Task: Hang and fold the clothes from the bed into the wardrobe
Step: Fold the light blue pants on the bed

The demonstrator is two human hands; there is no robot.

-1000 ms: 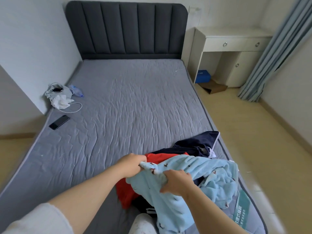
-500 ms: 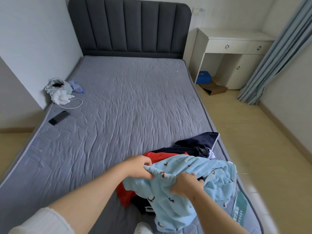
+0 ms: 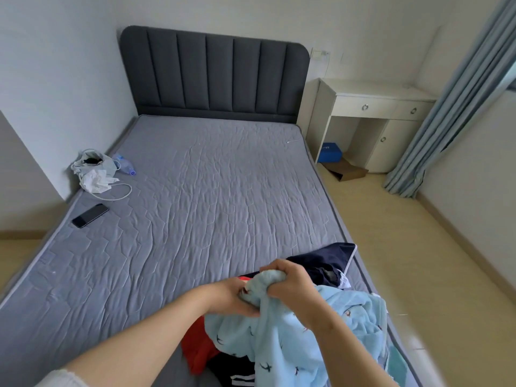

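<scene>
While my left grip (image 3: 234,298) and right grip (image 3: 290,283) both clamp a bunched edge of the pale-blue garment (image 3: 293,339) at the near right corner of the bed (image 3: 195,219), I judge it soft, floppy, best held by its shoulders.

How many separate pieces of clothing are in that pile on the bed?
4 visible: a light blue garment on top, a red garment under its left edge, a navy garment behind it, a black white-striped garment nearest the camera. Others may be hidden underneath.
</scene>
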